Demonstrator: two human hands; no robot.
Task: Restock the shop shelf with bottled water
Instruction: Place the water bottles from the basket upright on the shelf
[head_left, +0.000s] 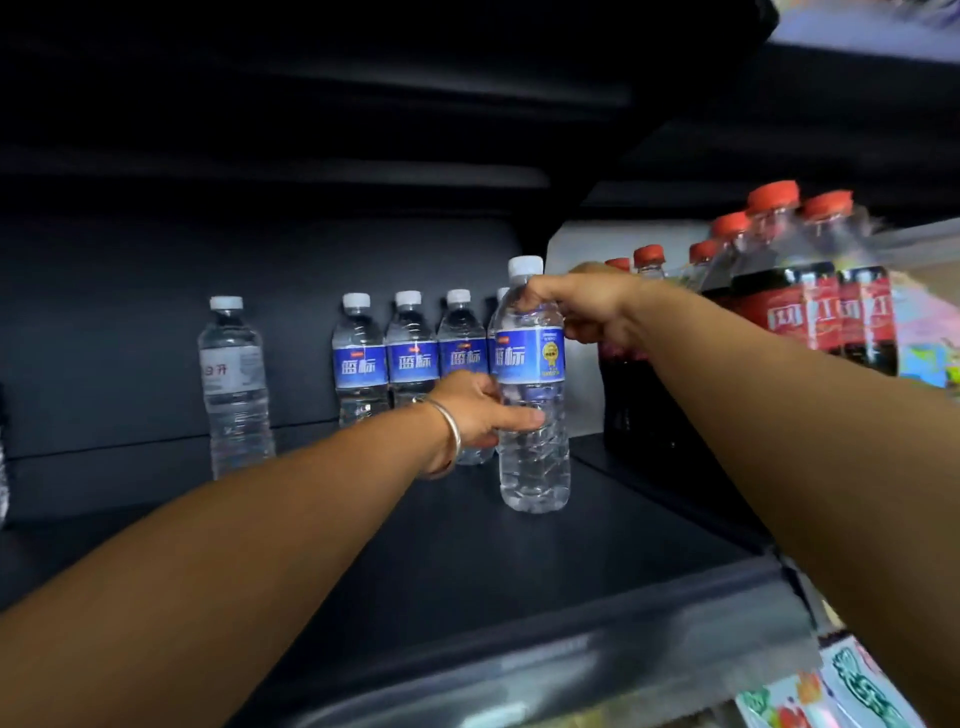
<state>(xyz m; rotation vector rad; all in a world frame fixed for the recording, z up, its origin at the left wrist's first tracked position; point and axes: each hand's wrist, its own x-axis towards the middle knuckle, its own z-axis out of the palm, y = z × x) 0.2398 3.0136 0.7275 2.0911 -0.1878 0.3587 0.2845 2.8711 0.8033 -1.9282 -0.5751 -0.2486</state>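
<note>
A clear water bottle (531, 457) with a blue label and white cap stands on the dark shelf (467, 561), in front of the others. My right hand (576, 306) grips its neck just under the cap. My left hand (480, 410), with a silver bangle on the wrist, holds its lower body, thumb across the front. Behind it a row of several blue-label water bottles (410, 353) stands along the shelf's back wall. The rightmost one is mostly hidden by the held bottle.
A lone water bottle with a white label (234, 384) stands further left at the back. Dark cola bottles with red caps (810, 306) crowd the right side. The shelf's front lip (519, 670) runs below my arms. Colourful packets (841, 691) lie at lower right.
</note>
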